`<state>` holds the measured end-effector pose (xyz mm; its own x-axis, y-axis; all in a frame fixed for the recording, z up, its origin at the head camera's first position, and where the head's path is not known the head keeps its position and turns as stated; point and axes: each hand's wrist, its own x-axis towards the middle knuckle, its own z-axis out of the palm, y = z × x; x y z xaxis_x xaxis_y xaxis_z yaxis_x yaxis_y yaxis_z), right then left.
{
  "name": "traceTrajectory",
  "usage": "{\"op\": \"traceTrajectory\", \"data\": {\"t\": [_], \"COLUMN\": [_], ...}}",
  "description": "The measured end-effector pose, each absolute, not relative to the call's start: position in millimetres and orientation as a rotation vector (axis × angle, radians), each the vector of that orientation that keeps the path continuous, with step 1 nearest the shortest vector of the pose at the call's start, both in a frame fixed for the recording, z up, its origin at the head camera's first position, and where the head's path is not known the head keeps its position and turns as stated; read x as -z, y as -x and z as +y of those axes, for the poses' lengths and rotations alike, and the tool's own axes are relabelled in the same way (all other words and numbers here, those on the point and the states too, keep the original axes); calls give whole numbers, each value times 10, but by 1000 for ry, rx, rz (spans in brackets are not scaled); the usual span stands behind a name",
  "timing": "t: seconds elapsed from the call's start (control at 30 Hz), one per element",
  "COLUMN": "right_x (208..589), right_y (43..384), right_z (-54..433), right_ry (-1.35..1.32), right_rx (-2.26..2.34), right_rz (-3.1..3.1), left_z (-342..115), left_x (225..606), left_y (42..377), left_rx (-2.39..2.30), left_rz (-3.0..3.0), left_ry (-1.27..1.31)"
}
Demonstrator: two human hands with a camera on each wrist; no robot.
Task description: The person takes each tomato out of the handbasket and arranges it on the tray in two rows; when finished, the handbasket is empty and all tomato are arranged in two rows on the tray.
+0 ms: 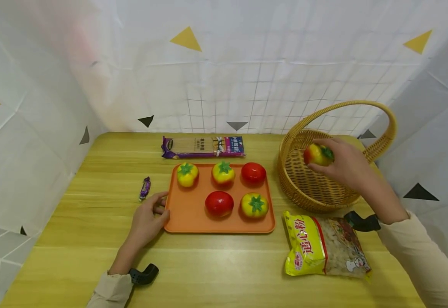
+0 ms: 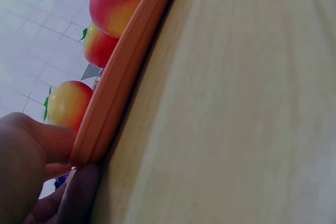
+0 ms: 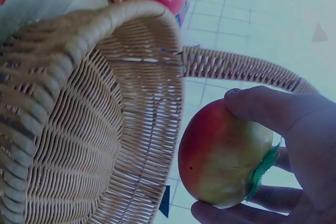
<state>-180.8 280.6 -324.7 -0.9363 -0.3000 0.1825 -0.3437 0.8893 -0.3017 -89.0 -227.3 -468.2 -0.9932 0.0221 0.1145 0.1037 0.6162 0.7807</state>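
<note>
My right hand (image 1: 345, 164) holds a red-and-yellow toy tomato (image 1: 318, 154) with a green leafy top, above the opening of a wicker basket (image 1: 285, 179). In the right wrist view, thumb and fingers grip the tomato (image 3: 226, 153) around its sides, and the basket's inner weave (image 3: 84, 145) shows beside it. My left hand (image 1: 148, 218) pinches the left rim of an orange tray (image 1: 187, 214). The left wrist view shows its fingers on both sides of the tray's rim (image 2: 113, 95). Several similar tomatoes (image 1: 254, 205) lie on the tray, some with the green top up, others showing plain red.
A pack of spaghetti (image 1: 204, 146) lies behind the tray. To the tray's left is a small purple-wrapped candy (image 1: 144, 188). A yellow bag of pasta (image 1: 325, 246) lies in front of the basket, under my right forearm. The basket's tall handle (image 1: 347, 104) arches over its opening.
</note>
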Motion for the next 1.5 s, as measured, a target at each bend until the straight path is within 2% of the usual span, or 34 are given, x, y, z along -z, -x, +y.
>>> {"op": "traceTrajectory", "data": {"t": [0.83, 1.5], "right_x": [3143, 3181], "right_y": [1314, 1160], "right_z": [2502, 2018], "right_ry": [-624, -888], "right_rx": [-483, -547], "right_rz": [-2775, -2694], "left_z": [-2269, -2276], "left_x": [4704, 4694], "left_y": [889, 891], "left_rx": [1318, 1330], "left_rz": [-2741, -2742], "left_ry": [100, 92]}}
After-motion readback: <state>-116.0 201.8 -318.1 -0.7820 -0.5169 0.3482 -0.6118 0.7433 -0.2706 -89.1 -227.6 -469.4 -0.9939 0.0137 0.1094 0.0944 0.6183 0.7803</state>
